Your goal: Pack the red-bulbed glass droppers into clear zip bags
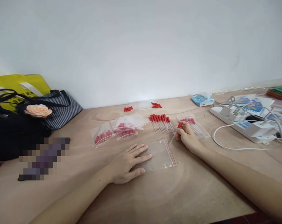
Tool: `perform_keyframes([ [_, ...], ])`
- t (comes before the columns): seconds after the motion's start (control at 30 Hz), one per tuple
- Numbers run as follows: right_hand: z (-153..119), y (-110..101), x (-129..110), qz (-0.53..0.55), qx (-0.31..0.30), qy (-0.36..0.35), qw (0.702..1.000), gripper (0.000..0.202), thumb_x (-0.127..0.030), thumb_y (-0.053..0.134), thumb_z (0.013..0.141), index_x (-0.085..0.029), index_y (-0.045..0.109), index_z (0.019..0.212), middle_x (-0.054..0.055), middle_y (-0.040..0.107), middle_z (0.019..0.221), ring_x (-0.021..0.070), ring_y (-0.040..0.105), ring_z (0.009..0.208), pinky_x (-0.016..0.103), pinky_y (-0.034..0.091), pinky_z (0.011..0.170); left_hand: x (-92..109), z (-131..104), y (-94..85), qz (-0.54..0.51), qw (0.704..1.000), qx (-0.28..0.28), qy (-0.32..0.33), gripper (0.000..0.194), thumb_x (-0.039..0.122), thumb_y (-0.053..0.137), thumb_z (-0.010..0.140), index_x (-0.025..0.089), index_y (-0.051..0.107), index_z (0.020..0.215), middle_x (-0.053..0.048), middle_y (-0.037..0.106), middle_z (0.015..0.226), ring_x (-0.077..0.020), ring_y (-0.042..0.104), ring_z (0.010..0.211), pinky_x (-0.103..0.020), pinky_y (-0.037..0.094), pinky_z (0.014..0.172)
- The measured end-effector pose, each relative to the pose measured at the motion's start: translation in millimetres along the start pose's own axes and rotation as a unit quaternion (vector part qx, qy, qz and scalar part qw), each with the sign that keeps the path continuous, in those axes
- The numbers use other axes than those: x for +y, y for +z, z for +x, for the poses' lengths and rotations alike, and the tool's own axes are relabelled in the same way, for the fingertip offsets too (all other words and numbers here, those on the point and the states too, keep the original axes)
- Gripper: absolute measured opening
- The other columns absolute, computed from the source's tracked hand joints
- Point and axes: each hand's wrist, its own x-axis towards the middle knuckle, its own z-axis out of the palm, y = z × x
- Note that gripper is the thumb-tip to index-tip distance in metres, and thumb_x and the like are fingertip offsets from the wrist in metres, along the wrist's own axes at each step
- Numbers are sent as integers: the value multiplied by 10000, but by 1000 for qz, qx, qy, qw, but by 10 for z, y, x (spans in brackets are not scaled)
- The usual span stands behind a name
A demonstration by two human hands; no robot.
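A flat zip bag with a red seal line lies on the table, its seal end facing right. My left hand rests on the bag's left part with fingers spread. Between the fingertips of my right hand is a dropper with a red bulb, its clear tube slanting down to the left near the bag's seal end. Several red-bulbed droppers lie side by side behind the bag. Filled zip bags lie at the left, and another filled bag lies just behind my right hand.
Loose red bulbs and a bag with more bulbs lie near the wall. A white power strip with cables and a blue packet are at the right. A striped bag and a blurred object are at the left.
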Motion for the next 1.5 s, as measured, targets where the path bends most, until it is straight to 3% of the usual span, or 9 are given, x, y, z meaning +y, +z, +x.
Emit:
perform_keyframes([
  [0.23,-111,63,-53,98,-6,38,994,331,-352,521,696,-252,331,949,-55,434,675,106,472,502,258,407,468,-10,20,31,9,1000,-2,-18,534,441,473,871,344,292,1364,-6,230,1460,-261,224,1337,-482,205,1085],
  [0.43,-180,28,-66,58,-103,46,992,320,-396,639,651,-221,435,824,-40,528,657,96,490,509,257,411,501,-15,23,46,4,1000,9,-22,548,447,482,865,359,278,1366,6,234,1460,-266,234,1333,-483,203,1084],
  [0.77,-153,-34,-67,-14,-233,-59,971,259,-404,746,584,-193,615,661,-17,582,664,106,506,590,255,401,575,2,25,30,25,999,-7,-31,526,466,441,878,360,278,1367,-11,189,1475,-273,222,1336,-483,211,1079],
  [1.0,-132,-19,-57,-65,-282,-127,949,188,-378,670,699,-234,705,814,36,627,859,166,582,787,313,451,735,-1,28,37,24,1000,5,-17,533,454,453,876,350,281,1369,-29,233,1463,-277,245,1328,-491,220,1072],
  [1.13,-175,31,-132,-85,-327,-184,923,192,-358,548,806,-259,712,827,40,660,855,184,587,863,346,437,816,2,38,37,27,1000,4,-15,526,451,454,877,344,293,1367,-32,229,1464,-283,243,1327,-491,221,1071],
  [1.2,-181,50,-136,-74,-330,-172,925,204,-374,555,797,-243,711,801,38,668,822,182,589,828,336,445,785,6,41,33,30,999,3,-11,525,444,457,878,342,293,1366,-34,233,1464,-282,243,1328,-495,222,1068],
  [1.37,-107,44,-17,-51,-274,-39,960,258,-420,636,706,-167,660,662,3,608,625,113,516,569,253,415,570,-21,13,38,27,1000,14,-1,494,433,445,885,322,333,1353,-42,242,1461,-283,248,1325,-493,258,1054],
  [1.5,-57,26,40,-68,-230,-36,970,275,-426,646,684,-163,605,612,-37,517,527,81,433,489,226,348,492,-82,-27,84,6,999,33,2,431,394,421,904,327,379,1328,-28,297,1440,-269,300,1303,-473,300,1041],
])
